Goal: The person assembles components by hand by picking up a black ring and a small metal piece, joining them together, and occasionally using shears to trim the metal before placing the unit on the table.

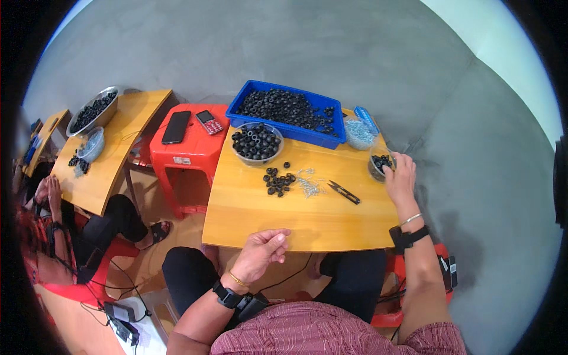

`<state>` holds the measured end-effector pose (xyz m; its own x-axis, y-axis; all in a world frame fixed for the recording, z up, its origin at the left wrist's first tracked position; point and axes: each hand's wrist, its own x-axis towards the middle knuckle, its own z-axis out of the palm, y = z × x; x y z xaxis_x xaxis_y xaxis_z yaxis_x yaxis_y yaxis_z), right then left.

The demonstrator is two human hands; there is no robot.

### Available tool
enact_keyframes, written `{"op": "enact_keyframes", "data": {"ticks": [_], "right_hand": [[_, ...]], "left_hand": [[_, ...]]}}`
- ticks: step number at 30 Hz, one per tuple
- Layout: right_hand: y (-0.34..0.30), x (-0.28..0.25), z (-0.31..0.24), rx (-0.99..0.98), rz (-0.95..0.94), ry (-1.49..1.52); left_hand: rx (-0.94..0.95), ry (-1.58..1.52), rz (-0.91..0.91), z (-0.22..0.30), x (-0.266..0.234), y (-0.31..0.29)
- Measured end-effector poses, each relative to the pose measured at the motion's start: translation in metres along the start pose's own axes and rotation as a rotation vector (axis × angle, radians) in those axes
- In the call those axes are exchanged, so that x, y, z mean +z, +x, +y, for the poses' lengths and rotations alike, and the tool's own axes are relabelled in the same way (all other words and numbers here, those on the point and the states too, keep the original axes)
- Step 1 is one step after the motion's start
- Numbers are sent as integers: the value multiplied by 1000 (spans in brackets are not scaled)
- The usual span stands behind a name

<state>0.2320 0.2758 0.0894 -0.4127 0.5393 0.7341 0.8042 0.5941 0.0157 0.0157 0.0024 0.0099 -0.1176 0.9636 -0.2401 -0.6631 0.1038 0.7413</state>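
Observation:
My left hand [264, 253] is over the near table edge, thumb and fingers pinched together. Anything between them is too small to make out. At the table's right edge, my right hand [403, 177] is closed on the rim of a small clear cup [376, 172] holding black pieces; its thumb is over the opening. Between the hands lie black scissor-like thread snips [344, 192], a scatter of small silvery pieces [310, 186] and a loose pile of black bead-like rings [279, 183]. Behind the pile stands a clear round bowl [257, 161] of larger black rings.
A blue tray [339, 126] of black rings spans the table's far side, beside a tub of pale blue pieces [359, 134]. Left, a red stool [188, 150] carries a smartphone [176, 127] and a keypad phone [209, 122]. Another person sits at a neighbouring table [94, 195].

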Motion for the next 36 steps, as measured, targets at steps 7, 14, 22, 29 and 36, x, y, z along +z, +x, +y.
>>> {"op": "enact_keyframes", "data": {"ticks": [7,14,22,29,36], "right_hand": [[-28,36,-109,-105,-604,694],[-14,48,-158,-386,-644,676],[-16,60,-169,-460,-638,587],[-18,53,-168,-498,-566,544],[-12,46,-191,-558,-528,687]], "left_hand": [[-9,-52,12,-4,-12,1],[-26,-102,16,2,-11,-1],[-45,-87,-22,0,-17,1],[-39,-56,-14,0,-15,0],[-14,-65,-19,-6,-15,4]]}}
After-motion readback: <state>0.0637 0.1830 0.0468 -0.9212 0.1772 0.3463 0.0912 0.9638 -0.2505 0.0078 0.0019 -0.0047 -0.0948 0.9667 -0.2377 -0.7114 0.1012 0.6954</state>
